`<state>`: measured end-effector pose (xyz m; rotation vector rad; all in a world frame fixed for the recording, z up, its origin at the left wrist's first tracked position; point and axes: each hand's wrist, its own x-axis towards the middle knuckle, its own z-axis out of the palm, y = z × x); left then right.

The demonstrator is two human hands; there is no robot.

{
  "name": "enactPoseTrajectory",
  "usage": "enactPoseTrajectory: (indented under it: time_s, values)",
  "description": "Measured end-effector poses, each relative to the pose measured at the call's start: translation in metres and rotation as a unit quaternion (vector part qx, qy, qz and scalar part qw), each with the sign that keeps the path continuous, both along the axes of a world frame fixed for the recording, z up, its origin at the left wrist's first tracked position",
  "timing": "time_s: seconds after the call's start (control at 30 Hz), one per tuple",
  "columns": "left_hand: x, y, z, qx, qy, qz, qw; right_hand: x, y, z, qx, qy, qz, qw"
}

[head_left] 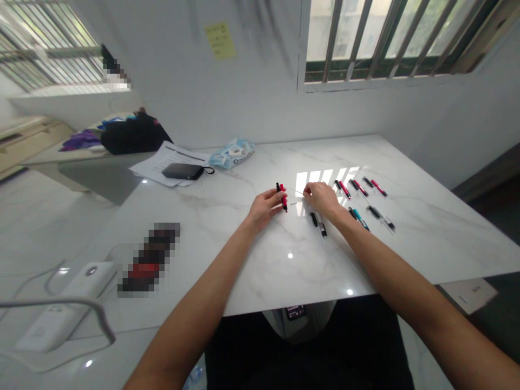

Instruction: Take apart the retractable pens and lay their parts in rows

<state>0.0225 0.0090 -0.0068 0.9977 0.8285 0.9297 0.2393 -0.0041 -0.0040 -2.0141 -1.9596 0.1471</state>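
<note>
My left hand [266, 207] is closed on red and black pen parts [283, 198], held upright side by side between thumb and fingers. To its right, my right hand [320, 196] pinches one end of a thin, pale pen refill [297, 191] that points toward the left hand. A small spring-like piece [293, 203] lies on the table between the hands. Just below my right hand are black and clear pen parts [318, 223]. Farther right lie red and black pen parts [358, 187], teal and black ones [359, 218], and a grey and black set [381, 216].
The white marbled table [260, 281] runs back to the wall. Papers [154, 165], a black case with a loop [182, 171] and a blue packet [232, 154] lie at the back left. A white power strip [67, 306] with cables is at the near left.
</note>
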Motion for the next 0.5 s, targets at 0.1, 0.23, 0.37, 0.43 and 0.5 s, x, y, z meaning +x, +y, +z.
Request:
enactPoseTrajectory:
  time_s: [0.1,0.23,0.37,0.43,0.5]
  values:
    - [0.002,-0.007,0.004,-0.039,-0.032,-0.068,0.996,0.006,0.003,-0.003,0.020,0.058,0.029,0.998]
    - [0.012,-0.019,0.005,-0.072,-0.081,-0.112,0.988,0.014,0.008,-0.008,0.037,0.159,0.070,0.984]
    - [0.019,-0.026,0.004,-0.088,-0.102,-0.113,0.984,0.020,0.011,-0.013,0.065,0.166,0.069,0.982]
    - [0.019,-0.027,0.004,-0.091,-0.104,-0.111,0.984,0.022,0.013,-0.015,0.065,0.164,0.080,0.981]
    - [0.019,-0.026,0.003,-0.093,-0.100,-0.103,0.985,0.022,0.014,-0.016,0.067,0.167,0.091,0.980]
